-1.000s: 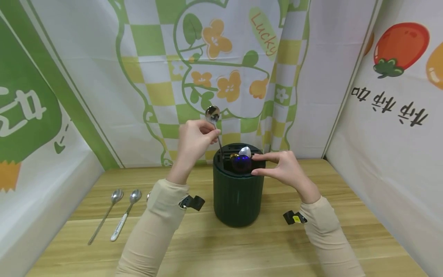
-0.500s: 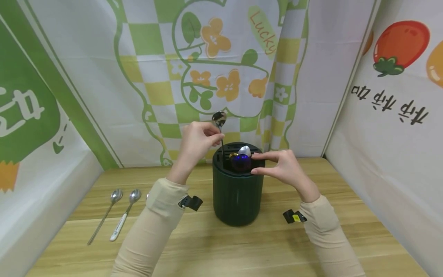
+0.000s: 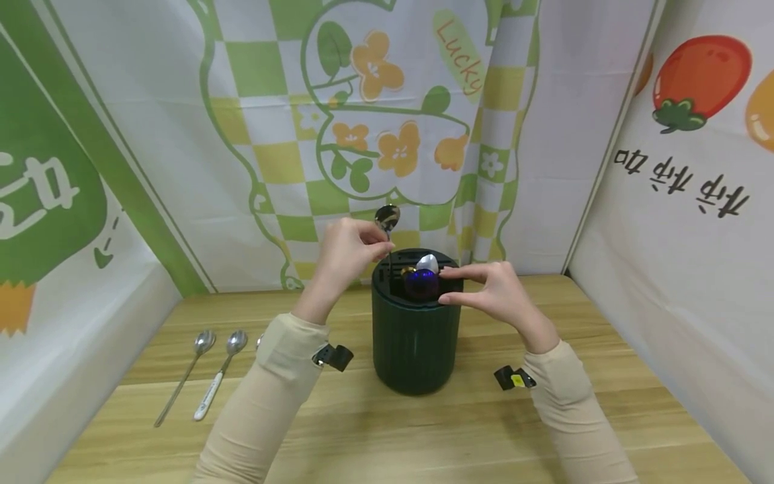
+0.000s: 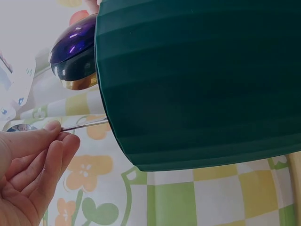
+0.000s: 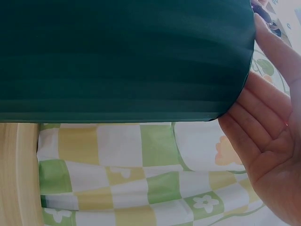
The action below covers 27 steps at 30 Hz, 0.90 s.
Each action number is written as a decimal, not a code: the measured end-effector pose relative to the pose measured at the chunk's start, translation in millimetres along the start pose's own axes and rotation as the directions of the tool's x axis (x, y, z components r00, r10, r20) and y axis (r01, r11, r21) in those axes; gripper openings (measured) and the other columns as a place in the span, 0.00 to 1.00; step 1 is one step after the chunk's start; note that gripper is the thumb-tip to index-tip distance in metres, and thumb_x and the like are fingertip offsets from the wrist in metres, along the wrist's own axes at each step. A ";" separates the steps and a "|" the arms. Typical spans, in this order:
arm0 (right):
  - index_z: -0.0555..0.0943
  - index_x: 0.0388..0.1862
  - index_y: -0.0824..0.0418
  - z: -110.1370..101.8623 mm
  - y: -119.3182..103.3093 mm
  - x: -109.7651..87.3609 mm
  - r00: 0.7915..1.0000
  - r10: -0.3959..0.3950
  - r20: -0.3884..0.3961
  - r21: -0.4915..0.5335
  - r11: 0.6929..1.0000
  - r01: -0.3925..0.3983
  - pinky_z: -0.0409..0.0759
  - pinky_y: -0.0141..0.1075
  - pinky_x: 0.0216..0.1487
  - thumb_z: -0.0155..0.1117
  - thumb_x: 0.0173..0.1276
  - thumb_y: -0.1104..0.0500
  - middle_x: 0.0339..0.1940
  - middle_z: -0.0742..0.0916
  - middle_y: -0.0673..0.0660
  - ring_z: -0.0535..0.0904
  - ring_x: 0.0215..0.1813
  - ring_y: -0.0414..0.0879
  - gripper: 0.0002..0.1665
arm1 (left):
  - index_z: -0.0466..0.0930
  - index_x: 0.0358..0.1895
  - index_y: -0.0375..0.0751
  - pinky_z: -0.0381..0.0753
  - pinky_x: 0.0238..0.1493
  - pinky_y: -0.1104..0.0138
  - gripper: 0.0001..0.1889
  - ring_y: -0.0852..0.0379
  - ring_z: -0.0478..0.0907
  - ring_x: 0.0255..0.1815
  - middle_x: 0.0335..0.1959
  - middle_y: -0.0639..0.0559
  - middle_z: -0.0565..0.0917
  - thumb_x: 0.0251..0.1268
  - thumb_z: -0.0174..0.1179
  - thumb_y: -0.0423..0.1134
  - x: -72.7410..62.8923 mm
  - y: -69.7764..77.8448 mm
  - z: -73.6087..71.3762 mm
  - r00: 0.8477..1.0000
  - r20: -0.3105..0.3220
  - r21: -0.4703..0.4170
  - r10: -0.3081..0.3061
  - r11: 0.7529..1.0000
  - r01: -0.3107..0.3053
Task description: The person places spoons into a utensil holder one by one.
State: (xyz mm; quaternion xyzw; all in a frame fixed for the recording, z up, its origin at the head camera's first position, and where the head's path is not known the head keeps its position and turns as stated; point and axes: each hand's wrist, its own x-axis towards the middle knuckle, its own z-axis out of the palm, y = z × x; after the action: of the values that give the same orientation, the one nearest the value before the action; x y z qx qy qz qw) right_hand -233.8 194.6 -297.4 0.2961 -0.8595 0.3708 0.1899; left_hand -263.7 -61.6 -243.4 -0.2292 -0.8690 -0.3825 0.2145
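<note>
My left hand (image 3: 349, 254) pinches a silver spoon (image 3: 388, 216) just below its bowl, between thumb and fingers. The spoon is bowl-up, and its thin handle (image 4: 89, 124) runs down past the rim of a dark green ribbed utensil holder (image 3: 414, 346), into the slotted top. My right hand (image 3: 492, 292) rests at the holder's right rim with thumb and fingers spread and fairly straight. Several spoons stand bowl-up in the holder: a shiny purple spoon (image 3: 421, 286), a silver spoon (image 3: 428, 263) and a gold-coloured one (image 3: 408, 271) partly hidden behind the purple bowl.
On the wooden table (image 3: 387, 447), left of my left arm, lie a plain silver spoon (image 3: 186, 376) and a white-handled spoon (image 3: 222, 373). The sleeve nearly hides another bowl (image 3: 259, 341). A patterned curtain (image 3: 363, 168) hangs behind the holder.
My left hand has moved down and slightly right, lowering the silver spoon further into the holder. The right hand has stayed at the rim.
</note>
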 end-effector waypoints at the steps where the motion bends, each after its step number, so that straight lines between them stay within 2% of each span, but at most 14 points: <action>1: 0.86 0.46 0.57 1.3 4.5 0.5 1.000 -0.003 0.001 -0.005 1.000 0.003 0.79 0.44 0.55 0.77 0.50 0.54 0.46 0.88 0.54 0.83 0.52 0.48 0.22 | 0.87 0.27 0.42 0.80 0.27 0.69 0.06 0.61 0.81 0.22 0.22 0.53 0.86 0.56 0.68 0.41 -0.2 0.0 0.3 1.000 0.003 0.000 -0.002 1.000 0.002; 4: 0.86 0.45 0.57 1.7 5.1 0.5 1.000 -0.011 -0.001 -0.002 1.000 0.011 0.79 0.44 0.55 0.77 0.50 0.54 0.46 0.88 0.54 0.84 0.51 0.48 0.22 | 0.87 0.29 0.42 0.81 0.27 0.68 0.06 0.61 0.81 0.23 0.23 0.53 0.86 0.56 0.68 0.41 -0.9 0.3 0.8 1.000 0.012 0.005 -0.006 1.000 0.006; 8: 0.86 0.45 0.62 1.3 -2.7 0.0 1.000 -0.001 -0.003 0.001 1.000 0.001 0.79 0.45 0.56 0.77 0.50 0.59 0.46 0.88 0.58 0.83 0.52 0.51 0.22 | 0.87 0.30 0.42 0.81 0.27 0.69 0.06 0.61 0.82 0.23 0.25 0.52 0.87 0.55 0.69 0.40 -1.7 0.7 0.9 1.000 0.024 0.007 -0.016 1.000 0.016; 15: 0.86 0.46 0.54 5.4 19.1 1.3 1.000 -0.005 -0.002 -0.006 1.000 0.005 0.79 0.43 0.56 0.77 0.49 0.53 0.47 0.88 0.52 0.83 0.53 0.46 0.23 | 0.87 0.29 0.43 0.81 0.27 0.70 0.05 0.60 0.82 0.25 0.28 0.52 0.87 0.55 0.69 0.40 -2.7 -1.0 3.3 0.998 0.052 0.006 -0.041 0.999 0.041; 19: 0.86 0.46 0.50 5.0 20.7 1.3 1.000 -0.006 -0.001 0.010 1.000 0.006 0.79 0.41 0.56 0.77 0.49 0.48 0.47 0.88 0.49 0.83 0.53 0.44 0.23 | 0.87 0.29 0.43 0.82 0.28 0.69 0.05 0.59 0.82 0.26 0.28 0.52 0.87 0.55 0.69 0.40 -4.2 -1.1 4.6 0.997 0.060 0.012 -0.044 0.999 0.043; 27: 0.86 0.46 0.51 4.7 18.7 1.2 1.000 -0.009 -0.005 0.008 1.000 0.009 0.79 0.41 0.56 0.76 0.49 0.48 0.46 0.88 0.50 0.83 0.52 0.45 0.23 | 0.87 0.29 0.45 0.82 0.29 0.68 0.05 0.61 0.83 0.28 0.28 0.54 0.88 0.55 0.69 0.41 -5.1 -0.7 6.1 0.997 0.072 0.058 -0.028 0.998 0.024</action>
State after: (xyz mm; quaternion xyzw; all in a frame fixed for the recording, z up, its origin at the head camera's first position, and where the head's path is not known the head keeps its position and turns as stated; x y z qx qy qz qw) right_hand -247.4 201.0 -309.6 0.3000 -0.8560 0.3743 0.1927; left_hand -261.2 -58.7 -250.4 -0.2252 -0.8897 -0.3518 0.1843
